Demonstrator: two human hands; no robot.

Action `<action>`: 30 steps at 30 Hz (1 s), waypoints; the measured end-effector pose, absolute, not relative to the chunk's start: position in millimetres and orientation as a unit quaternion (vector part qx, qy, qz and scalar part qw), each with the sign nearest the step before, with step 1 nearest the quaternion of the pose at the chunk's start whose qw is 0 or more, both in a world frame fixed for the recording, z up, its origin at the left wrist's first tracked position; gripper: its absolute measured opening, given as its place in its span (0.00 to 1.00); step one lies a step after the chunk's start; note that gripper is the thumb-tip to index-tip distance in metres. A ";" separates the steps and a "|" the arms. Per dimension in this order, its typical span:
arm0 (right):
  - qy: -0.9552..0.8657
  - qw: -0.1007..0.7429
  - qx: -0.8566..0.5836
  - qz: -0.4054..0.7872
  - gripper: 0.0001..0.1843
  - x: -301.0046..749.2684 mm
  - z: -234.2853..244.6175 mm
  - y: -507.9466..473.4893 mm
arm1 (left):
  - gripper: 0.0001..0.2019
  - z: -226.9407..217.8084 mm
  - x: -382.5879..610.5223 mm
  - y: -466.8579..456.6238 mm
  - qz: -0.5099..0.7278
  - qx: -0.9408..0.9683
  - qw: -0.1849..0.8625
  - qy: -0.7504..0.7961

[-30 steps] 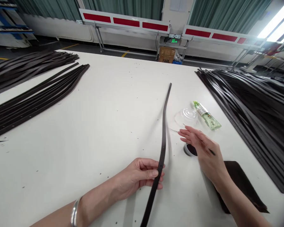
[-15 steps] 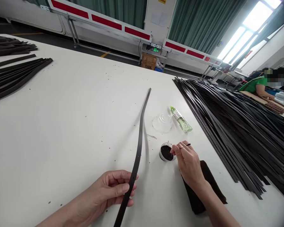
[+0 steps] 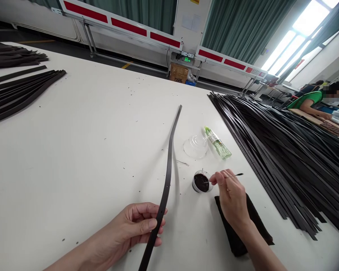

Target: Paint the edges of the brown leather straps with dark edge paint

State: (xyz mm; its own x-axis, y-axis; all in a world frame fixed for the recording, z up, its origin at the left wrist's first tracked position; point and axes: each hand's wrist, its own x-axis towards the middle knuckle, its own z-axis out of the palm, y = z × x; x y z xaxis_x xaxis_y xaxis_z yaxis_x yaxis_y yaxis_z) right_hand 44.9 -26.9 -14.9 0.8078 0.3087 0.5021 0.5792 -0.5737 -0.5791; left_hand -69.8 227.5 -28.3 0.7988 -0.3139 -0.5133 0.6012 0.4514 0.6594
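While the left hand (image 3: 138, 226) is closing around a dark leather belt strip (image 3: 164, 195), with the thumb lying across it and the fingers curled behind, the strip is rising from the near edge of the view and curving away over the white counter (image 3: 73, 150), its far end resting on the surface. The right hand (image 3: 233, 203) is pinching a thin applicator stick (image 3: 235, 175) between thumb and fingers, not fully closed, with the stick's tip reaching over a small round tin of dark paste (image 3: 201, 182). That tin is sitting to the right of the belt strip and just beside the right hand's fingertips. Beneath the right hand's heel, a dark folded cloth (image 3: 237, 229) is lying on the counter, partly covered by the hand and wrist. Beyond the tin, an upturned clear plastic lid (image 3: 195, 146) and a slim green-labelled bottle (image 3: 218, 143) are standing close together, just beside each other. Bundles of dark belt strips (image 3: 22, 90) are lying at the far left, and a large fanned pile of strips (image 3: 271, 150) is occupying the right side of the counter. A seated co-worker (image 3: 307, 99) in a green top is working at a separate bench at far right. Red-panelled rails (image 3: 164, 39) and a cardboard box (image 3: 179, 73) are standing beyond the counter.
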 end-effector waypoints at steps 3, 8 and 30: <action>-0.157 0.506 -0.838 -0.134 0.22 35.6 -5.9 -24.6 | 0.09 -26.2 -68.9 227.3 -0.270 0.439 0.843 0.155; -0.118 0.635 -0.763 -0.032 0.21 15.2 -7.7 -7.6 | 0.10 -24.0 -68.7 225.5 -0.272 0.417 0.852 0.159; -0.440 0.513 -0.732 -0.089 0.16 -18.4 -11.1 28.3 | 0.09 -31.5 -72.2 224.2 -0.261 0.411 0.870 0.082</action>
State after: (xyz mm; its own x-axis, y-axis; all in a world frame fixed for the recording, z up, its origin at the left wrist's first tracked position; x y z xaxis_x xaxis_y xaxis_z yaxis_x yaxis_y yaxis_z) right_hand -18.4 28.3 -11.1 0.5972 0.5519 0.5820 0.7353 -0.0870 -0.6721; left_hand -72.2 224.2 -31.5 0.8501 -0.3865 -0.3577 0.5217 0.5261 0.6716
